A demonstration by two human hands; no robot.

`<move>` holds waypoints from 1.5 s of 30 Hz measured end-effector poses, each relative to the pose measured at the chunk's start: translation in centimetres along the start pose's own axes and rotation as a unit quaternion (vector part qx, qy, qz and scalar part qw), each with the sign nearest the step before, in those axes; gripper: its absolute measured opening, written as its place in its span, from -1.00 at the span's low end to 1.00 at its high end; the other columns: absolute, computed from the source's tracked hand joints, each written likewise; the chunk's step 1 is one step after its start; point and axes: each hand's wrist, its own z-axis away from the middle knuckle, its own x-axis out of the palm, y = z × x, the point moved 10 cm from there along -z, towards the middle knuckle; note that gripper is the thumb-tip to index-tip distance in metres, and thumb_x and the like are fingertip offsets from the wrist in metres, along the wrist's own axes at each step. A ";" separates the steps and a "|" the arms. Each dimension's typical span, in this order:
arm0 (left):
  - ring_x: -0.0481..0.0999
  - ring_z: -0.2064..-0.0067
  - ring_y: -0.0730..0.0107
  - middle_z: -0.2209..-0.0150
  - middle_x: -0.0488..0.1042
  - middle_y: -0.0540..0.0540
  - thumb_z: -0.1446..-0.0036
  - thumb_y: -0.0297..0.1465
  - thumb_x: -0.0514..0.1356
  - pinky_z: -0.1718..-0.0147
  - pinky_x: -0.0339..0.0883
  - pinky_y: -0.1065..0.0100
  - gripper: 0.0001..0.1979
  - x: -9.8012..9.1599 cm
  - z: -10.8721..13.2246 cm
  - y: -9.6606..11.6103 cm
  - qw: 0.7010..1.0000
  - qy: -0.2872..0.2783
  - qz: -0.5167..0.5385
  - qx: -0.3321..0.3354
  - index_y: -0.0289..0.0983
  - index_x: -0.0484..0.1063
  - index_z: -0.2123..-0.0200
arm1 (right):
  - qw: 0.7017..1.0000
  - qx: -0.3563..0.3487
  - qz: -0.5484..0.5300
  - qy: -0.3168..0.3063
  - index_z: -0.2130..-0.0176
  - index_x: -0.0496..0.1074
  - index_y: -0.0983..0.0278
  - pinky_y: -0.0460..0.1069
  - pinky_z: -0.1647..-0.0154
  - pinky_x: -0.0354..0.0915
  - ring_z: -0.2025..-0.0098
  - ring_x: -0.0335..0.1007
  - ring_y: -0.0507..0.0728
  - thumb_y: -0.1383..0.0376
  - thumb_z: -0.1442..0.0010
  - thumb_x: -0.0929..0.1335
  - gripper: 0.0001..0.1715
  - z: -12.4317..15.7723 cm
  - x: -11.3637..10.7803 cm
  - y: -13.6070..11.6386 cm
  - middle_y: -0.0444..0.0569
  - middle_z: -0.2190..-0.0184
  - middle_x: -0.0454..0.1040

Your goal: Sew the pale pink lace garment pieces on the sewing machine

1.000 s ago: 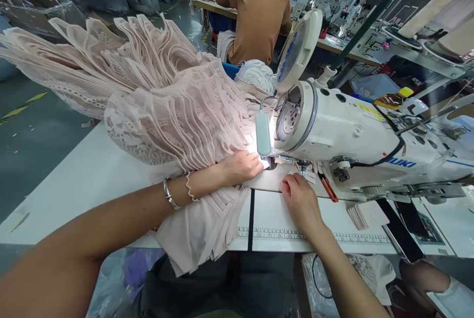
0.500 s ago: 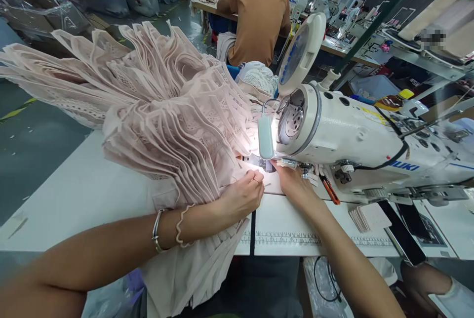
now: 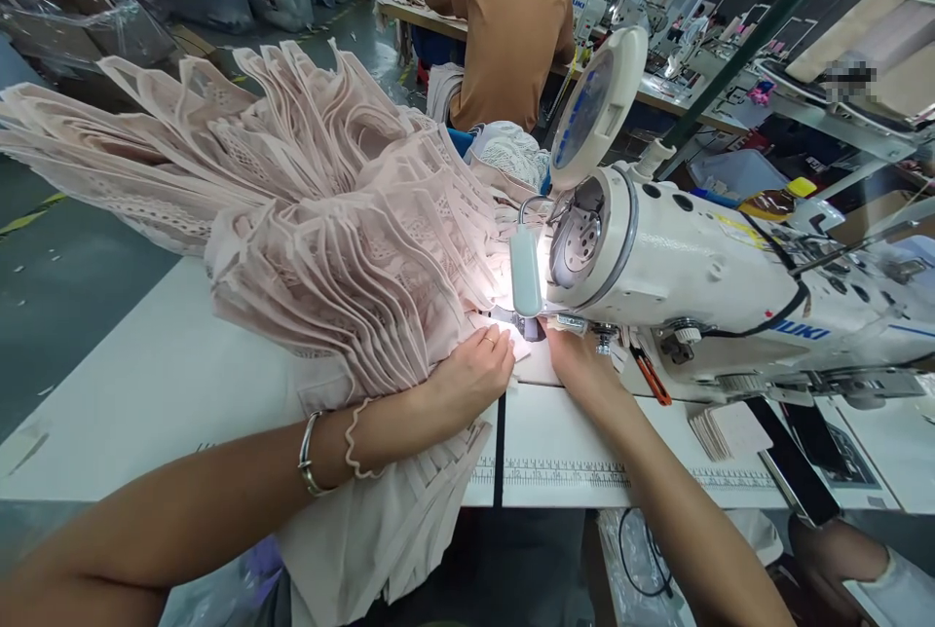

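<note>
A white sewing machine [image 3: 672, 257] stands on the right, its lit needle area beside a small pale-green lamp [image 3: 525, 272]. My left hand [image 3: 478, 364] is closed, fingers bent over a piece of pale pink fabric [image 3: 520, 343] just left of the presser foot. My right hand [image 3: 577, 354] reaches under the machine head; its fingertips are hidden behind the machine parts. A large stack of pale pink lace-trimmed garment pieces [image 3: 343, 267] lies beside and under my left forearm, some hanging over the table's front edge.
Orange snips [image 3: 650, 376] lie by the machine base. A stack of small pale cards [image 3: 729, 430] and a phone [image 3: 800, 471] are at the right. A printed ruler [image 3: 570, 473] runs along the table edge. A person [image 3: 511, 33] sits ahead, facing away.
My left hand has shifted slightly left and its fingers have extended a little; more of the pale fabric shows beside its fingertips. The right hand stays nearly in place.
</note>
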 end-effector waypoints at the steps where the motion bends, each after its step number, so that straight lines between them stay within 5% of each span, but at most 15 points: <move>1: 0.54 0.00 0.19 0.03 0.54 -0.28 -0.19 -0.77 -0.04 -0.05 0.38 0.18 -0.66 0.1 0.0 0.1 1.000 0.000 0.012 0.004 -0.42 0.44 0.12 | 1.000 -0.001 0.007 0.006 0.02 0.45 0.21 0.08 0.12 0.32 0.16 0.44 0.24 0.32 -0.39 0.18 -0.68 0.8 -0.3 -0.2 0.14 0.18 0.55; 6: 0.52 -0.06 0.19 0.00 0.51 -0.32 -0.28 -0.72 -0.06 -0.12 0.33 0.17 -0.69 0.2 0.1 0.6 0.996 0.028 0.077 0.029 -0.41 0.40 0.07 | 0.995 0.004 -0.080 0.055 0.31 0.39 0.24 -0.03 0.41 0.21 0.42 0.34 0.13 0.22 -0.36 0.22 -0.75 2.5 -1.1 -1.0 -0.01 0.43 0.46; 14: 0.47 -0.18 0.36 -0.16 0.48 -0.20 -0.35 -0.63 -0.10 -0.14 0.41 0.28 -0.58 1.0 0.5 -3.6 0.934 0.087 0.324 -0.120 -0.34 0.32 -0.17 | 0.949 0.131 -0.286 0.035 0.47 0.31 0.17 -0.03 0.42 0.23 0.51 0.32 0.09 0.12 -0.19 0.28 -0.74 1.4 0.1 0.1 -0.15 0.59 0.40; 20: 0.37 -0.30 0.11 -0.21 0.43 -0.35 -0.26 -0.69 -0.02 -0.26 0.27 0.15 -0.54 0.8 0.8 1.5 0.985 0.061 0.159 0.013 -0.53 0.32 -0.20 | 0.942 0.138 -0.302 0.039 0.43 0.36 0.18 -0.02 0.40 0.27 0.49 0.35 0.09 0.13 -0.17 0.24 -0.75 1.6 -0.2 0.2 -0.13 0.54 0.46; 28: 0.43 -0.24 0.03 -0.20 0.43 -0.40 -0.29 -0.66 -0.02 -0.24 0.26 0.11 -0.57 -0.1 1.0 1.7 0.994 0.073 0.073 0.034 -0.60 0.33 -0.19 | 0.947 0.122 -0.293 0.045 0.43 0.38 0.19 -0.03 0.42 0.27 0.50 0.34 0.08 0.16 -0.20 0.25 -0.76 1.5 -0.2 0.0 -0.15 0.55 0.45; 31: 0.43 -0.23 0.07 -0.17 0.44 -0.41 -0.26 -0.67 -0.01 -0.27 0.20 0.11 -0.61 0.4 0.7 1.8 0.992 0.074 0.099 0.030 -0.56 0.36 -0.13 | 0.953 0.081 -0.284 0.071 0.38 0.45 0.19 -0.02 0.38 0.31 0.45 0.40 0.09 0.18 -0.26 0.28 -0.76 1.9 -0.9 -0.1 -0.13 0.50 0.50; 37: 0.36 -0.26 0.15 -0.15 0.42 -0.32 -0.27 -0.67 -0.07 -0.32 0.08 0.05 -0.60 0.6 0.8 0.6 0.982 0.107 0.155 -0.022 -0.44 0.29 -0.13 | 0.965 -0.134 -0.176 0.143 0.11 0.53 0.24 0.05 0.00 0.36 0.10 0.46 0.16 0.31 -0.40 0.24 -0.73 3.6 -3.5 -3.7 0.03 0.18 0.58; 40: 0.45 -0.10 0.12 -0.01 0.47 -0.31 -0.25 -0.69 -0.08 -0.18 0.24 0.04 -0.66 0.4 0.6 -0.4 0.985 0.081 0.139 -0.064 -0.44 0.33 -0.02 | 0.978 -0.163 -0.056 0.117 0.03 0.51 0.30 0.09 -0.04 0.32 0.04 0.44 0.21 0.41 -0.39 0.20 -0.67 3.7 -2.9 -5.2 0.09 0.11 0.58; 45: 0.48 0.20 0.24 0.23 0.50 -0.19 -0.25 -0.72 -0.05 0.14 0.36 0.24 -0.72 0.4 -0.5 0.7 0.990 0.033 0.138 -0.026 -0.38 0.40 0.20 | 0.985 -0.166 0.013 0.036 -0.05 0.49 0.28 0.09 -0.12 0.29 -0.02 0.44 0.20 0.51 -0.35 0.12 -0.50 2.8 -1.2 -5.2 0.12 -0.02 0.55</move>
